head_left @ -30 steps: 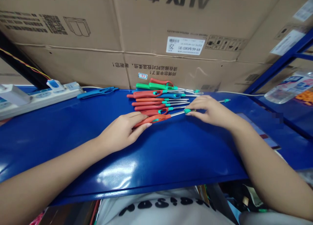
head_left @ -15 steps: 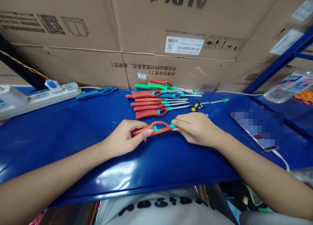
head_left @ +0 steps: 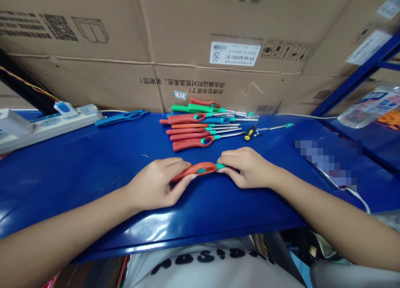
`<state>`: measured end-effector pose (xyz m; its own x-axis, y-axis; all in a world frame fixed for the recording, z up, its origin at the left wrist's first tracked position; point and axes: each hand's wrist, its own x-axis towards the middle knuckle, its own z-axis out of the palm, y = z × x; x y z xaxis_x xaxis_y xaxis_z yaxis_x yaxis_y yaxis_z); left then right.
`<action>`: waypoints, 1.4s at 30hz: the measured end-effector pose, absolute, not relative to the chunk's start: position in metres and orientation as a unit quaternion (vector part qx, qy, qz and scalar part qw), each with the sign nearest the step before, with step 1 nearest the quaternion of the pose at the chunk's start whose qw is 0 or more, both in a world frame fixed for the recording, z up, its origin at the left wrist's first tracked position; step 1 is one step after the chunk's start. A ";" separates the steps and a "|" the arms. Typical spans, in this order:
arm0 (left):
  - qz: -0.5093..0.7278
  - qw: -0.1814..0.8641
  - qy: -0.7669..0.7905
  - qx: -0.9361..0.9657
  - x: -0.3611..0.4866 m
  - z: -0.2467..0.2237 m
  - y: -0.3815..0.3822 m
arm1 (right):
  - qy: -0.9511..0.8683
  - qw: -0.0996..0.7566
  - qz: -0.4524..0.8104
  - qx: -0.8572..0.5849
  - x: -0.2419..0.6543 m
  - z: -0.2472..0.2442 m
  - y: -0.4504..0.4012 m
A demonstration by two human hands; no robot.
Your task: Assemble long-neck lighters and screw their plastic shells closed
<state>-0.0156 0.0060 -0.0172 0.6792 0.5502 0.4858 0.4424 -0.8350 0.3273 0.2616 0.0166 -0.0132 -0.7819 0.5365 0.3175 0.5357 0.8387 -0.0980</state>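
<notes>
An orange-red long-neck lighter (head_left: 200,169) with a green trigger and collar is held level just above the blue table. My left hand (head_left: 162,181) is closed round its handle, thumb along the near side. At the other end my right hand (head_left: 246,167) pinches the green collar between thumb and fingers; any metal neck there is hidden by the hand. Behind them lies a row of similar lighters (head_left: 192,144), red, orange, green and blue. A small black-and-yellow screwdriver (head_left: 250,133) lies at their tips, beside a loose metal neck (head_left: 278,127) with a green end.
A cardboard box (head_left: 175,38) walls off the back of the blue table (head_left: 109,163). To the left are a white power strip (head_left: 50,125) and a blue lighter body (head_left: 121,117). A phone (head_left: 328,163) on a cable and a plastic bottle (head_left: 368,106) are at the right.
The lighter has been rolled in my hands, so its trigger opening now looks narrower. My left hand sits slightly lower, and both hands keep their hold.
</notes>
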 end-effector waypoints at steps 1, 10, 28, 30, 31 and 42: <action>0.302 0.104 0.275 0.907 -0.015 -0.017 0.006 | -0.944 0.181 -0.022 -0.274 0.261 -0.014 0.016; 0.333 0.157 0.303 0.879 -0.014 -0.011 0.008 | -0.925 0.247 -0.187 -0.221 0.259 -0.015 0.015; 0.223 0.067 0.333 0.914 -0.018 -0.019 0.027 | -0.915 0.146 -0.056 -0.373 0.282 0.003 0.033; 0.214 0.070 0.328 0.917 -0.020 -0.020 0.026 | -0.921 0.139 -0.054 -0.359 0.283 0.000 0.034; 0.211 0.068 0.326 0.919 -0.020 -0.020 0.026 | -0.923 0.138 -0.058 -0.356 0.283 -0.001 0.033; 0.174 -0.033 0.331 0.927 -0.016 -0.017 0.017 | -0.921 0.167 -0.049 -0.349 0.271 -0.007 0.022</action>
